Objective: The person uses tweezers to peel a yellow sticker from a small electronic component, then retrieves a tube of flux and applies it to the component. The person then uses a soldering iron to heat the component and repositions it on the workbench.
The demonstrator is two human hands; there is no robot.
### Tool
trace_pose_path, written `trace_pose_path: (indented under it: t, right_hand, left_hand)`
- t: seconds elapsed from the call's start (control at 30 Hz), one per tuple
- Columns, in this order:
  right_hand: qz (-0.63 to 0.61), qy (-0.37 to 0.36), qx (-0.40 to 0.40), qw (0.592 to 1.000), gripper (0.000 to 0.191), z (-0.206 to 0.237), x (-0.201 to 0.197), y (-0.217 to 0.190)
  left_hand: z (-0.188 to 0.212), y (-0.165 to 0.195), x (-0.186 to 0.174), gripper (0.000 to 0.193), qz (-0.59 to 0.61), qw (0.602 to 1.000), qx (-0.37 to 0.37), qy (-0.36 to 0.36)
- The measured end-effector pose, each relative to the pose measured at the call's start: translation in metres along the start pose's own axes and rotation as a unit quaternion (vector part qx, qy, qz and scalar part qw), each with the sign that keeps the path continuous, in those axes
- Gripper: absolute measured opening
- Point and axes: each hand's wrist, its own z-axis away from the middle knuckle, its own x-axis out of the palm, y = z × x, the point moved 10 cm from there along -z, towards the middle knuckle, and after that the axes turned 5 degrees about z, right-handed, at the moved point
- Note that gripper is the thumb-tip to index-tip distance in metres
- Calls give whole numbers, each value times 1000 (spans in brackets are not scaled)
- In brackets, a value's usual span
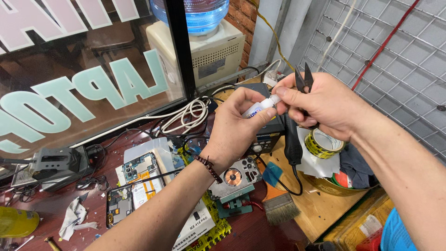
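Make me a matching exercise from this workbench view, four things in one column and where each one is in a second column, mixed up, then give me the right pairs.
Things
1. small white tube
2. black tweezers
3. paintbrush
4. roll of yellow tape

Places
A. lying on the bench below the hands, bristles toward the camera
B. in the right hand, tips pointing up
C. gripped in the left hand, its tip pinched by the right fingers
D. under the right wrist, on top of a bowl of clutter

Pairs: 1-C, 2-B, 3-A, 4-D
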Motion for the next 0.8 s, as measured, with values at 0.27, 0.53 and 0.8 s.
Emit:
trace_pose_path:
  t: [0.27, 0.53, 0.8]
  right_hand:
    - [177, 27, -74, 981, 13, 4, 3, -18]
    - [106, 40, -46, 993, 16, 0, -6, -5]
    - [-232, -75, -36, 969, 23, -4, 2, 18]
  left_hand:
    - [2, 1, -1, 21, -43, 999, -24, 5]
    - [5, 8, 6, 22, -34, 999, -32, 9]
    - [2, 5, 7, 26, 115, 990, -81, -13]
